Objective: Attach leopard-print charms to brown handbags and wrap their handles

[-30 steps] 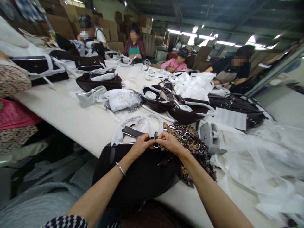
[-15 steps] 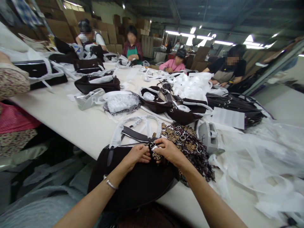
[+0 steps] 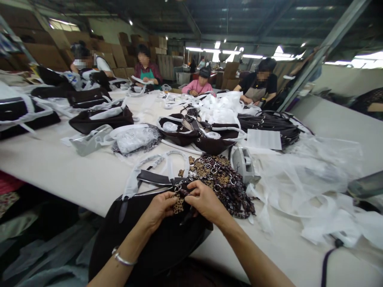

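A dark brown handbag [image 3: 143, 239] lies at the table's front edge before me, its handle wrapped in white padding [image 3: 131, 186]. Near the handle's base a leopard-print charm [image 3: 178, 204] hangs against the bag from a metal clasp. My left hand [image 3: 161, 208] pinches this charm at its left edge. My right hand [image 3: 206, 201] has thumb and forefinger closed on the dark knotted piece of the same charm, just right of the leopard-print part. Beside my right hand lies a pile of similar charms [image 3: 221, 171] with metal rings.
Behind the pile stands a grey tape dispenser [image 3: 241, 165]; another clear dispenser [image 3: 91, 140] is at left. Several dark bags [image 3: 101, 118] and white wrapping [image 3: 218, 105] cover the table. Plastic sheets [image 3: 314, 171] spread at right. Several people work across the table.
My view has turned to the right, so the scene sits further left. My hands have moved from the clasp down to the charm, whose leopard-print part now shows between them.
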The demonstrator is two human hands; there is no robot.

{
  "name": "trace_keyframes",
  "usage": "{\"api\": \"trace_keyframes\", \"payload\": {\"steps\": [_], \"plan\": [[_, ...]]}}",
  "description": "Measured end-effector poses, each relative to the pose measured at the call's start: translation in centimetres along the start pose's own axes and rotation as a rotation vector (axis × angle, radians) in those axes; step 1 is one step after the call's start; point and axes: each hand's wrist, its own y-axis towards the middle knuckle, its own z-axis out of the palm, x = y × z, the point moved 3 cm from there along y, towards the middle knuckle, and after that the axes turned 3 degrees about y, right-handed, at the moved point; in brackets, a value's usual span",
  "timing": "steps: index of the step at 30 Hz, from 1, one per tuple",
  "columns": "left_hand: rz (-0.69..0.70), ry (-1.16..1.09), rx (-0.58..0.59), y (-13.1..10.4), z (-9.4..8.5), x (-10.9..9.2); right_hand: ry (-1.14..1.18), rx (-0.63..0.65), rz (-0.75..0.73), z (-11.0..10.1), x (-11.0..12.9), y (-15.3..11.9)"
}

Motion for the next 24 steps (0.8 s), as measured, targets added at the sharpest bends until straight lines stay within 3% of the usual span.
{"api": "trace_keyframes", "payload": {"steps": [3, 5, 9, 12, 15, 17, 20, 24], "plan": [[0.044, 0.171, -0.058, 0.2, -0.2, 0.5, -0.220, -0.102, -0.096, 0.4, 0.8, -0.9], [0.100, 0.247, -0.083, 0.2, -0.1, 0.7, -0.453, -0.135, -0.177, 1.7, 1.4, -2.0], [0.106, 0.164, -0.070, -0.8, 0.3, 0.8, -0.867, -0.007, -0.320, 5.6, 1.3, -3.9], [0.081, 0.062, -0.045, -1.6, 0.5, 0.9, -0.974, 0.060, -0.319, 7.2, 0.5, -4.4], [0.089, 0.043, -0.056, -1.6, 0.3, 1.4, -1.005, 0.088, -0.307, 7.5, 0.1, -4.4], [0.065, 0.036, -0.077, -1.2, 0.1, 1.9, -0.954, 0.152, -0.354, 7.0, 0.4, -4.5], [0.024, 0.043, -0.083, -0.8, 0.0, 2.4, -0.631, 0.221, -0.454, 4.6, 1.6, -4.9], [-0.120, 0.075, -0.072, -1.2, -0.3, 2.4, -0.253, -0.040, -0.390, -2.8, 1.9, -5.5]]}}
